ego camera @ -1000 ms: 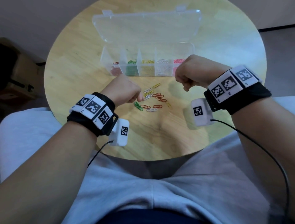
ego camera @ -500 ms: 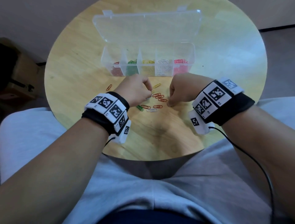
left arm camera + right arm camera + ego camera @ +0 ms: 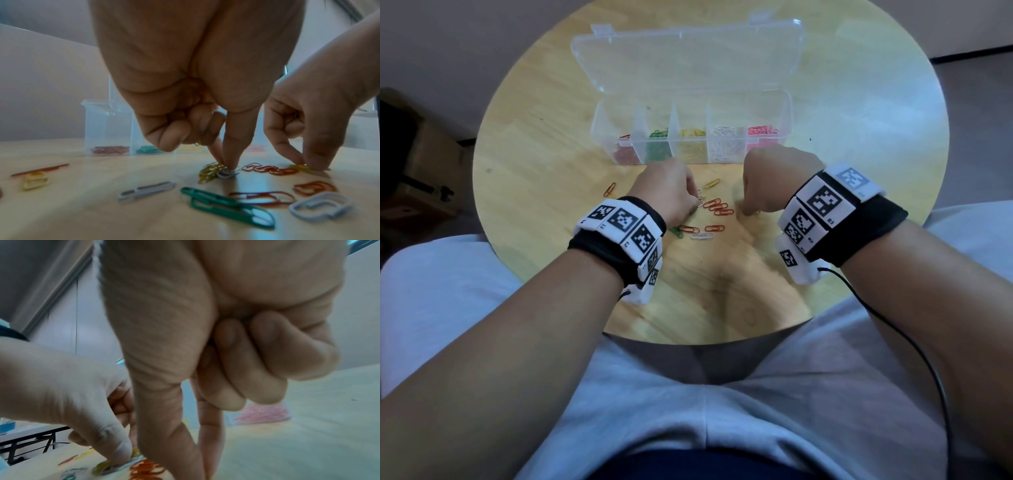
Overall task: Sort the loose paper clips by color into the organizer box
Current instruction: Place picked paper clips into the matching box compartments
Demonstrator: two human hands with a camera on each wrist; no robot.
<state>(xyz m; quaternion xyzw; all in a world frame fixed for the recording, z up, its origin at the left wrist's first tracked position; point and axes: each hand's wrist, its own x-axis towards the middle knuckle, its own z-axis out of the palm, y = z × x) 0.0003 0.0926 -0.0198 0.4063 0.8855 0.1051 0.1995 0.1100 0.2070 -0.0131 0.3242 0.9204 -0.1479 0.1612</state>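
Colours: red, green, yellow, white and pink clips already fill separate compartments of the clear organizer box (image 3: 690,137), so sorting looks well along.
Box: it stands open at the far side of the round wooden counter (image 3: 534,144), lid tipped back, near enough to drop clips in.
Loose clips: a small scatter lies between box and person; red clips (image 3: 717,206) in a row, a green clip (image 3: 226,206), white clips (image 3: 320,205), one red clip (image 3: 610,189) apart to the left.
Left hand (image 3: 666,192): thumb and forefinger pinch down on a yellow and white cluster (image 3: 218,172), other fingers curled away, probably to lift one colour free.
Right hand (image 3: 767,186): thumb and forefinger pinch a yellow clip (image 3: 300,167) lying on the counter, remaining fingers tucked in.
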